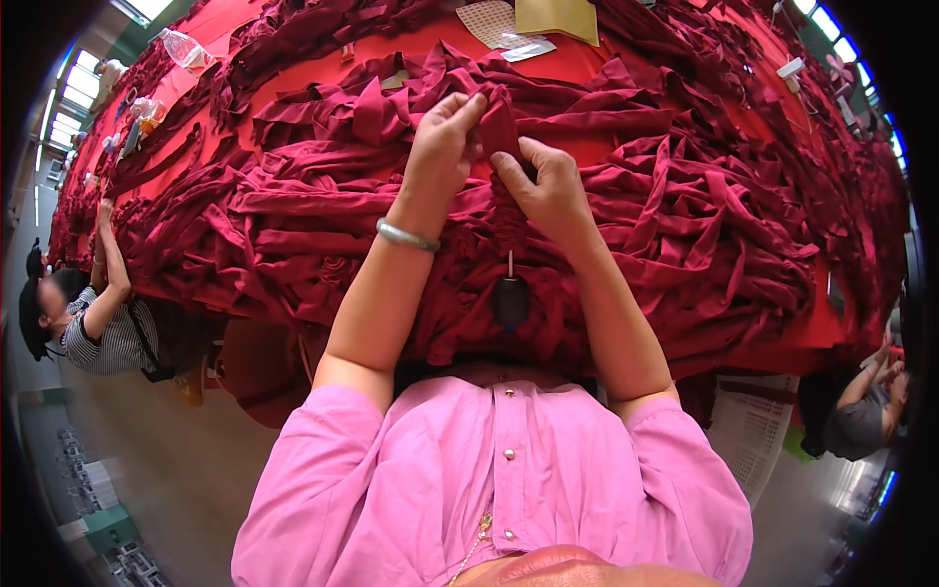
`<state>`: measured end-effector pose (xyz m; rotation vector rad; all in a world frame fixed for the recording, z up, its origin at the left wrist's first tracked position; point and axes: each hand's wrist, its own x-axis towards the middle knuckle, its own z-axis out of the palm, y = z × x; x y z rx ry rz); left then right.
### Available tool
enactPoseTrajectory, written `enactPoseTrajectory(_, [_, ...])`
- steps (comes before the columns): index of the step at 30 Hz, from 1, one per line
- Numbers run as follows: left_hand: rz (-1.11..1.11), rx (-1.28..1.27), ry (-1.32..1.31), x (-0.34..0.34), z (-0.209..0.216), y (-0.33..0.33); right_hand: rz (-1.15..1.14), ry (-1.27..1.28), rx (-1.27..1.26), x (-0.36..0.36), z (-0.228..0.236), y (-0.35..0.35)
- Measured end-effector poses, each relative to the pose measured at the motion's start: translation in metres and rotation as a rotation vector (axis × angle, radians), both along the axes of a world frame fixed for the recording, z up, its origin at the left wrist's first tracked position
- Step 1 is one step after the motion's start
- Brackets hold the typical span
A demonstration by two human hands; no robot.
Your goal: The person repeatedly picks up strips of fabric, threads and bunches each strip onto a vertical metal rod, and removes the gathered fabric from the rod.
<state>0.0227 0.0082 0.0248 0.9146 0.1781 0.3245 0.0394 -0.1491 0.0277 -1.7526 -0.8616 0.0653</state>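
Observation:
A dark red fabric strip [499,122] stands up between my hands above the heaped cloth. My left hand [448,142], with a pale bangle on the wrist, pinches it near its upper part, thumb against curled fingers. Lower down, my right hand [550,186] grips the strip's right side, its thumb pressed on the cloth. Below them, gathered cloth [506,220] sits bunched around a thin metal shaft. That shaft belongs to a tool with a dark handle [510,301], which points toward me. Some fingertips are hidden behind the cloth.
Long dark red strips [293,210] lie piled across the red-covered table [430,39]. A yellow sheet [558,20] and a clear plastic bag [186,51] lie farther back. One co-worker [108,333] works at the left edge, another [861,421] at the right.

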Motion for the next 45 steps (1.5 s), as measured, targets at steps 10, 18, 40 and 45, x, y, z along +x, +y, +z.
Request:
enactPoseTrajectory(10, [-0.198,0.77,0.099,-0.086,0.003,-0.012,0.011,0.033,-0.128,-0.016,0.011,-0.033])
enactPoseTrajectory(18, [-0.136,0.382,0.056,-0.013,0.033,0.002,-0.005,0.039,0.052,0.024,0.022,0.015])
enactPoseTrajectory(40, [-0.086,-0.077,-0.083,0.011,0.006,0.001,-0.021,-0.006,0.094,0.021,0.013,0.011])
enactPoseTrajectory(45, [-0.194,-0.123,-0.144,0.012,0.002,0.014,0.006,-0.021,0.102,0.021,0.017,0.016])
